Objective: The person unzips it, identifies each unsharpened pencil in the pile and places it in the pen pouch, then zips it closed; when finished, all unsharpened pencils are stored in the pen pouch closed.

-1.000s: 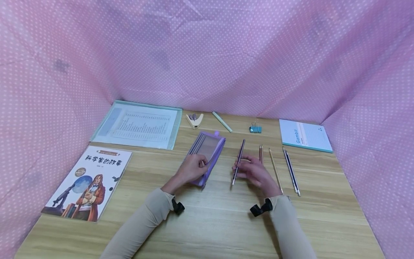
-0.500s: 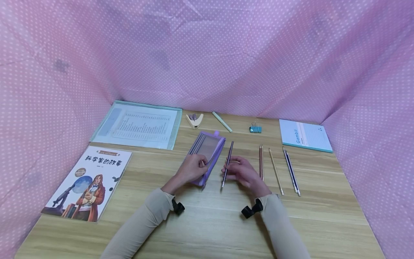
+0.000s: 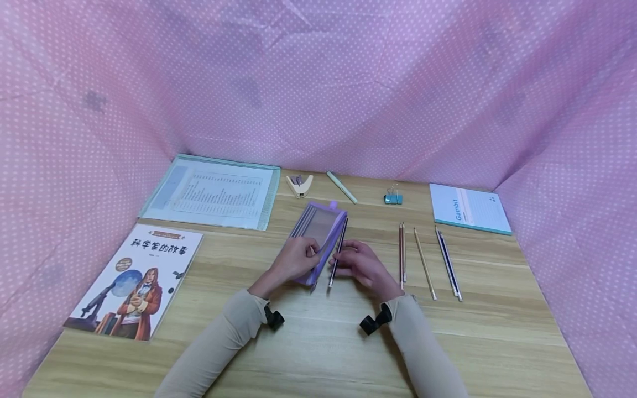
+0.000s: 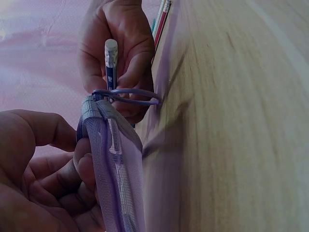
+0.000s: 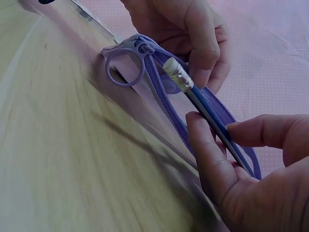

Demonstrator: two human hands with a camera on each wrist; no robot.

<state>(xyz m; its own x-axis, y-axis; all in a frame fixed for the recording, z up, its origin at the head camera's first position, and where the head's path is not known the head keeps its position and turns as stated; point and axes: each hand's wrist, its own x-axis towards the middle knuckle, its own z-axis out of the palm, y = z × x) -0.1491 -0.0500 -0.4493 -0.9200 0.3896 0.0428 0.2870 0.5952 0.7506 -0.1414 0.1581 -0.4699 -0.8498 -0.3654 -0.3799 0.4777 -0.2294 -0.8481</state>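
In the head view a purple mesh zip pencil case (image 3: 318, 220) lies at the middle of the table. My left hand (image 3: 297, 258) pinches its upper edge with thumb and fingers. My right hand (image 3: 362, 264) holds a dark blue pencil (image 3: 342, 236) along the case's right side, white eraser end towards me. From the right wrist, the zip looks parted, and the pencil (image 5: 207, 110) slants across the opening, between thumb and fingers. A ring-shaped zip pull (image 5: 108, 71) hangs at the case's near end. The pencil's far end is hidden there.
Right of the hands lie reddish pencils (image 3: 401, 251), a yellow pencil (image 3: 424, 262) and dark striped pencils (image 3: 448, 262). Behind are a light green pen (image 3: 342, 187), a teal binder clip (image 3: 393, 198), a cream V-shaped tool (image 3: 299, 188) and a notebook (image 3: 470, 207). A book (image 3: 134, 276) and document pouch (image 3: 269, 207) lie left.
My right hand has moved left with the pencil, from apart from the pencil case to right at its side. The left hand and the case have stayed in place.
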